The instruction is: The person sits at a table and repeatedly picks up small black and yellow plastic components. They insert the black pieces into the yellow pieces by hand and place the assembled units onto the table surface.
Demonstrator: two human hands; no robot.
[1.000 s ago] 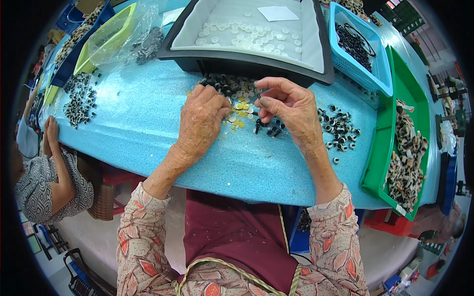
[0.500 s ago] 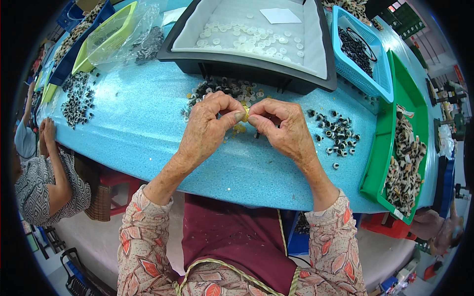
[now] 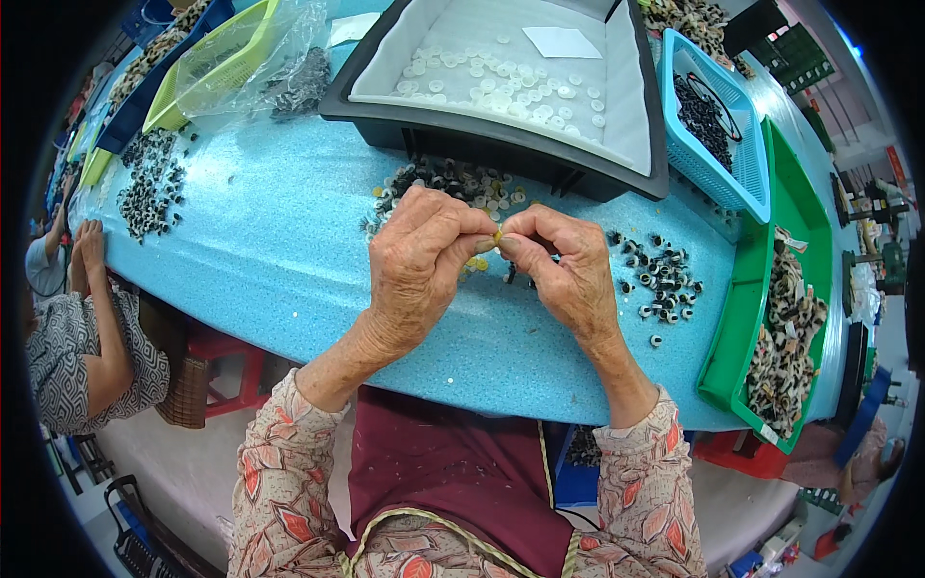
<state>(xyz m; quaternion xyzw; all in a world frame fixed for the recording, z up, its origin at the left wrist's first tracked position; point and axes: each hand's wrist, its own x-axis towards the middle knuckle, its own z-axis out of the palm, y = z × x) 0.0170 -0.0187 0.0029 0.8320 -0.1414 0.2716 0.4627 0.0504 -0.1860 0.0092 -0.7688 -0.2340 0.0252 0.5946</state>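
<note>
Both hands meet over the blue table (image 3: pixel 251 279), fingertips pinched together. Between them shows a small yellow piece (image 3: pixel 498 235), mostly hidden by the fingers. My left hand (image 3: pixel 424 255) grips it with thumb and forefinger. From the other side, my right hand (image 3: pixel 564 265) pinches the same piece. Just beyond the hands lies a heap of small black pieces and pale discs (image 3: pixel 448 178). Several small yellow discs (image 3: pixel 477 263) lie on the table under the fingertips. To the right is a scatter of small black-and-white pieces (image 3: pixel 665 279).
A black tray (image 3: pixel 501 149) lined with white holds many translucent discs. Right of it stand a light-blue basket (image 3: pixel 756 188) of black pieces and a green bin (image 3: pixel 723 371) of spotted plush pieces. At left are more black pieces (image 3: pixel 151 188), a yellow-green basket (image 3: pixel 164 111) and a co-worker's hands (image 3: pixel 89 246).
The yellow piece now shows less between the fingertips. My hands are slightly lower and to the right in view, and the whole scene has shifted a little.
</note>
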